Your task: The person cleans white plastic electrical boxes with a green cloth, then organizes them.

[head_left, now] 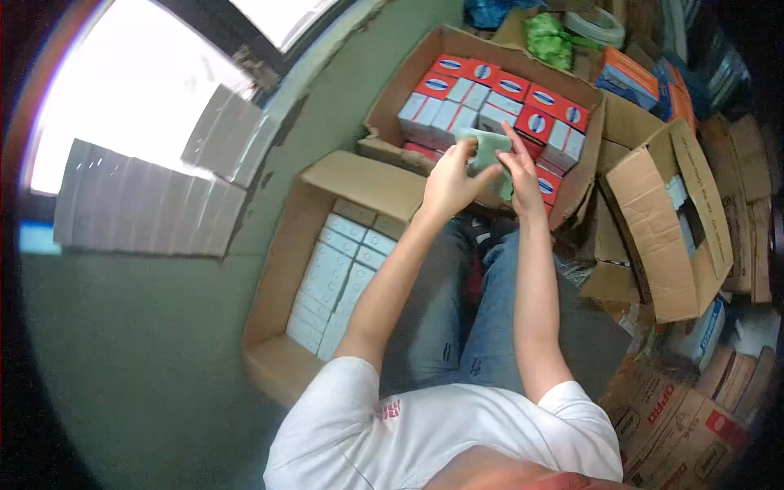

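Note:
Above the near edge of a carton, my two hands hold a pale green, thin, folded piece (488, 150) that looks like paper or soft plastic; its exact kind I cannot make out. My left hand (454, 178) pinches its left side, with fingers curled and thumb toward the middle. On the other side, my right hand (523, 173) grips the right edge, index finger stretched upward. Beneath them stands an open carton (384, 147) filled with red-and-white small boxes (512, 85), each with a blue oval mark. Part of the piece is hidden behind my fingers.
Left of my legs, an open carton (273, 282) holds stacked white boxes (327, 265). On my right are an open brown carton (653, 224) and a printed carton (665, 420). A green plastic bag (549, 41) lies at the back. A wall (155, 327) and window bound the left side.

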`<state>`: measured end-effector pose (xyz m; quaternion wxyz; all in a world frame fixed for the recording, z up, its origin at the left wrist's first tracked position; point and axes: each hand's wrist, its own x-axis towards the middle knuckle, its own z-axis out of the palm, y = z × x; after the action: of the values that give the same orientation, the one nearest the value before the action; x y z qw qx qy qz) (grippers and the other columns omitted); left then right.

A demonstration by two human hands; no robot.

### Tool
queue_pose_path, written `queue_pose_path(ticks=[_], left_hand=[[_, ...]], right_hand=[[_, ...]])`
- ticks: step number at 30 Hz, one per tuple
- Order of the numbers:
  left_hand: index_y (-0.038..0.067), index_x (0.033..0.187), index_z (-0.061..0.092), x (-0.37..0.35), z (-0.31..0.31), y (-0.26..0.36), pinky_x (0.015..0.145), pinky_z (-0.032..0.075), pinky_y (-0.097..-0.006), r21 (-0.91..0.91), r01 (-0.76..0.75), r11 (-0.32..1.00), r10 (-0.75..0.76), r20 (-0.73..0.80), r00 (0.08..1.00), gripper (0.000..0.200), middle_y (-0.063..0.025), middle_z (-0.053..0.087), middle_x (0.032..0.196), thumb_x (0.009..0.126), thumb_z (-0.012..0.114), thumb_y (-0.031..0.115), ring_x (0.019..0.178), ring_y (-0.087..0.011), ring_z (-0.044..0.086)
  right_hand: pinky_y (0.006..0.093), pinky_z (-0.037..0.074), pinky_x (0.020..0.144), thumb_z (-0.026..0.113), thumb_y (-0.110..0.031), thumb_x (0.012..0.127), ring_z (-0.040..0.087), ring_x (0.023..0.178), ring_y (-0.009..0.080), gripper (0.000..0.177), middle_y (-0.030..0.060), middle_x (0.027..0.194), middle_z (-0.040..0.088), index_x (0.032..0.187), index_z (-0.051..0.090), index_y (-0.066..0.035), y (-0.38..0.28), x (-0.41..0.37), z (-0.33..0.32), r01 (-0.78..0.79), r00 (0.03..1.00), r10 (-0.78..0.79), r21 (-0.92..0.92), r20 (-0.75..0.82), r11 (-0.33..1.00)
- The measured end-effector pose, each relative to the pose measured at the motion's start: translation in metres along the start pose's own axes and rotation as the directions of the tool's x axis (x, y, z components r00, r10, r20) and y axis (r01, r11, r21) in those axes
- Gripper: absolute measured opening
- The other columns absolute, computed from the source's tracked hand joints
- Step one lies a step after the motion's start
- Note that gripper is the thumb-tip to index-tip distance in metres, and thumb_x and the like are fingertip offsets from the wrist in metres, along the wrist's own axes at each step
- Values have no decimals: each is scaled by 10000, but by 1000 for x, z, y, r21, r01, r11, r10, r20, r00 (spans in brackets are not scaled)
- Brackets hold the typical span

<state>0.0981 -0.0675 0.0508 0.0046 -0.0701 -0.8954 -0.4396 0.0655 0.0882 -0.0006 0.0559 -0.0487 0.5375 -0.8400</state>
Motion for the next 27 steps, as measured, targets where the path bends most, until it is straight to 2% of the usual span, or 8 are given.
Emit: queue_pose_path(ticks=[3,7,8,11,16,20,26,27], left_hand=[[45,1372,398,29,31,-14,838,500,-395,-689,314,653,-380,61,923,752,-136,488,1345,874,566,583,1127,-270,548],[73,1334,435,47,41,-33,849,470,-473,-709,552,439,-351,430,832,764,-120,507,1269,850,551,652,1152,-261,508],[101,1318,467,49,45,-37,836,466,-421,-762,577,294,-318,491,811,663,-79,543,1191,870,590,574,1059,-207,538],[104,1312,465,59,46,-51,825,455,-374,-747,482,458,-212,435,875,592,-40,567,1134,880,638,470,982,-151,551],[49,1226,543,62,44,-47,837,445,-342,-873,393,289,-304,306,902,474,-40,567,1159,895,651,372,980,-136,551],[-8,1278,502,61,33,-41,879,455,-366,-831,510,221,-239,461,855,546,-87,572,1204,893,661,345,1079,-175,549],[5,1245,502,65,35,-52,734,505,-303,-924,333,189,-256,281,925,493,-94,626,1098,882,684,286,952,-152,608],[8,1249,491,67,36,-58,701,501,-290,-902,329,281,-317,237,919,487,-90,634,1074,880,686,259,914,-148,617]], right_hand=[[288,376,1010,565,-93,896,479,1219,161,536,61,1385,469,1417,443,-113,-26,-5,5,-15,992,15,-1,-122,1000],[305,356,1030,599,-147,896,449,1251,176,555,70,1398,451,1424,432,-115,-21,10,-14,-6,989,20,92,-149,996],[307,353,1032,606,-161,896,444,1255,178,561,73,1398,448,1426,428,-116,-19,13,-17,-10,989,24,95,-148,995],[302,347,1029,624,-202,904,445,1251,178,580,82,1393,448,1436,411,-113,-28,14,-10,-31,982,30,-5,-186,999],[291,376,1000,584,-185,930,482,1202,163,546,72,1339,492,1439,402,-108,-24,30,-7,-40,987,49,62,-150,997],[285,393,982,556,-174,943,501,1174,153,503,64,1283,533,1423,423,-102,-19,38,-9,-135,986,139,44,-92,990],[290,375,996,549,-172,949,508,1168,140,466,75,1256,563,1398,450,-99,-2,47,-32,-147,984,144,-17,-101,989],[293,372,998,548,-174,950,508,1170,137,463,78,1258,564,1397,451,-98,-1,48,-34,-125,986,120,-36,-114,992]])
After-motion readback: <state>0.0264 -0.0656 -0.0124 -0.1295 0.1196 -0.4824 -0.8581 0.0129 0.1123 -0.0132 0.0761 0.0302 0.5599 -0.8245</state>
